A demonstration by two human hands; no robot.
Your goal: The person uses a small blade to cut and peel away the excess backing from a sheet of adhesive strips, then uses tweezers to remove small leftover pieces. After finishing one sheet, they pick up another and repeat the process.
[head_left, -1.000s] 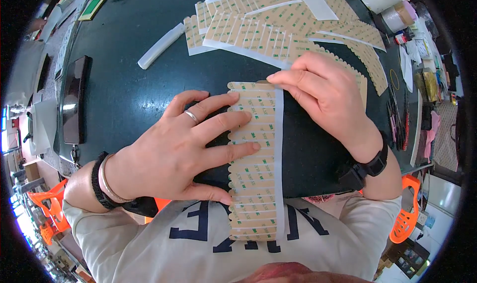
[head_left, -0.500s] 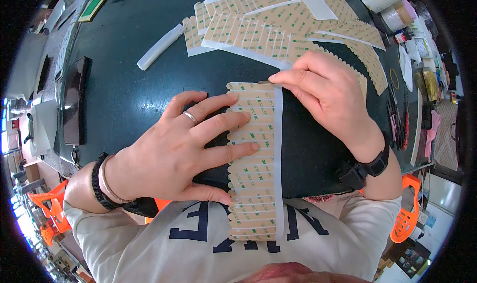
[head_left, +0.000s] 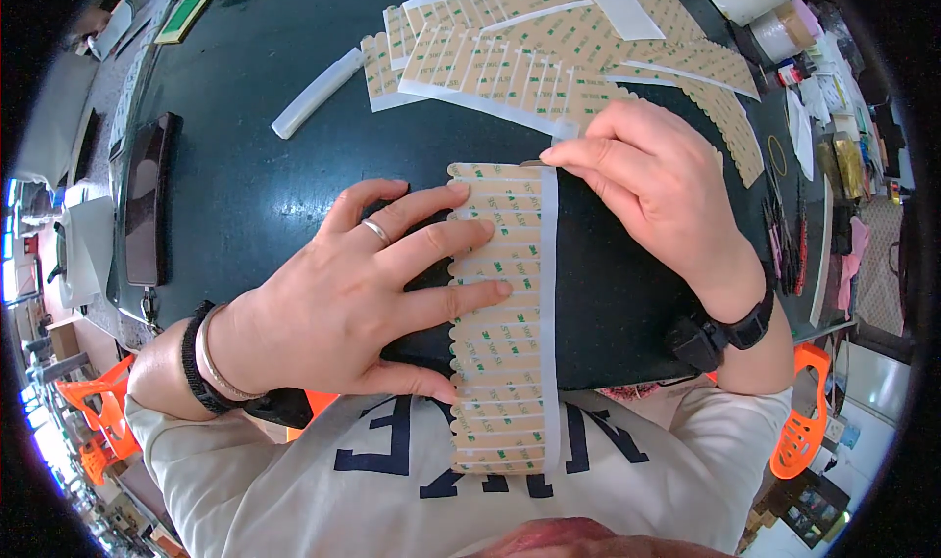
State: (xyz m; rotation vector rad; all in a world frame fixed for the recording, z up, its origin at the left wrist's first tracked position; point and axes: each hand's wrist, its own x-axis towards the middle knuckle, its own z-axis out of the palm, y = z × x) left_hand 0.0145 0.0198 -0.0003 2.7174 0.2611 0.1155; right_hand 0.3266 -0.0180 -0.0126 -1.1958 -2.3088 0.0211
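Note:
A tan sheet of adhesive strips (head_left: 515,333) with green print, a scalloped left edge and a pale border along the right lies lengthwise in front of me. Its near end hangs over the table edge against my shirt. My left hand (head_left: 363,274) rests on it, fingers spread, the fingertips pressing the sheet's left half. At the sheet's far right corner my right hand (head_left: 647,186) pinches thumb against index finger. A thin brown strip (head_left: 530,163) runs along the far edge into this pinch; most of it is hidden by the fingertips.
More adhesive sheets (head_left: 520,73) overlap at the far side of the dark table (head_left: 255,195). A whitish translucent bar (head_left: 317,94) lies left of them, and a dark phone (head_left: 151,200) near the left edge. Rolls (head_left: 786,31), tweezers (head_left: 779,235) and small supplies crowd the right.
My right hand has shifted slightly to the right, its pinch moving along the sheet's far edge toward the corner. The left hand and the sheet have stayed put.

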